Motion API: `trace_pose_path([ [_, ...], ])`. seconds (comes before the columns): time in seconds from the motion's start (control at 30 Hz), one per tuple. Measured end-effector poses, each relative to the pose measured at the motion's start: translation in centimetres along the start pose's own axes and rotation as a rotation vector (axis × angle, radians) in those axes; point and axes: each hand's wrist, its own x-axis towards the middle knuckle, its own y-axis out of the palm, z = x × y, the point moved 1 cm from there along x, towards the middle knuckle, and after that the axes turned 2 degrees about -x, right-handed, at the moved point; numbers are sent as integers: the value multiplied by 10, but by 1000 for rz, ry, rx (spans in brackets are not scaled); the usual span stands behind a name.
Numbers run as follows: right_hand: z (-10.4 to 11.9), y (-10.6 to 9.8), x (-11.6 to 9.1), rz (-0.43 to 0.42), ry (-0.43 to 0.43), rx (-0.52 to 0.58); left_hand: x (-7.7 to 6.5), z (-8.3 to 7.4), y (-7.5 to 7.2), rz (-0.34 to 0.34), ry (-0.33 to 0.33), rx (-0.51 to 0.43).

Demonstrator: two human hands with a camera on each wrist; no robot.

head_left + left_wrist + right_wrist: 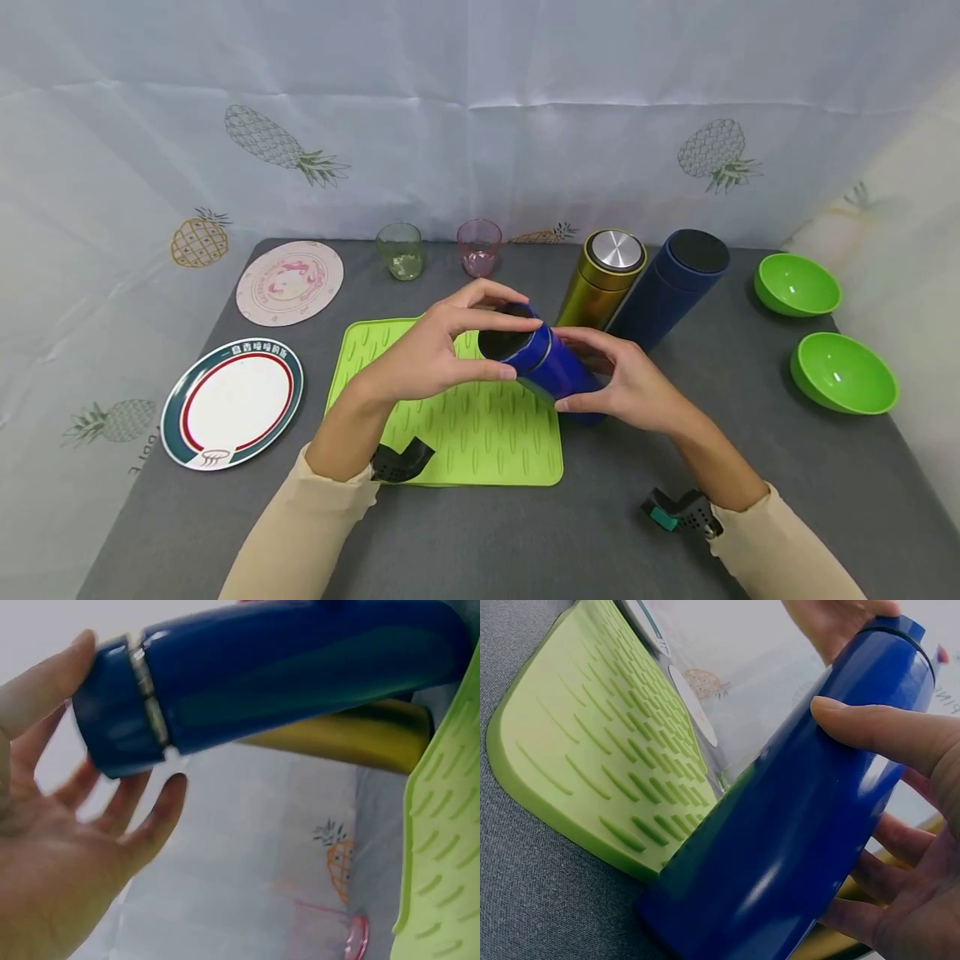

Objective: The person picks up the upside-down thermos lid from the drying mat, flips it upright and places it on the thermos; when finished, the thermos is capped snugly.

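Note:
A blue thermos bottle (pixel 558 367) leans over the right side of the green ridged mat (pixel 480 454), its dark-topped lid tipped up to the left. My right hand (pixel 626 379) grips the body, thumb in front and fingers behind, as the right wrist view also shows. The lid (pixel 116 712) lies between the thumb and fingers of my left hand (pixel 427 350), which holds it from above. A metallic ring shows between lid and body in the left wrist view. Whether the bottle's base touches the table, I cannot tell.
Behind the right hand stand a gold thermos (pixel 596 287) and a dark blue thermos (pixel 663 287). Two green bowls (pixel 843 372) sit at the right edge. A green glass (pixel 401 252) and pink glass (pixel 479 250) stand at the back. At left lie a pink disc (pixel 288 283) and a plate (pixel 236 400).

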Motion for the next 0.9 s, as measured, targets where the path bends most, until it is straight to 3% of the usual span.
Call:
trace_pose_path([
  [0.1, 0, 0, 0, -3, 9, 5, -2, -4, -2, 42, 16, 9],
  [0.33, 1, 0, -1, -3, 2, -2, 0, -17, 1, -50, -36, 118],
  [0.57, 1, 0, 0, 3, -8, -2, 2, -23, -10, 65, 45, 138],
  [0.8, 0, 2, 1, 4, -7, -10, 5, -27, -10, 34, -113, 246],
  [0.9, 1, 3, 1, 7, -12, -12, 5, -30, -11, 62, -85, 252],
])
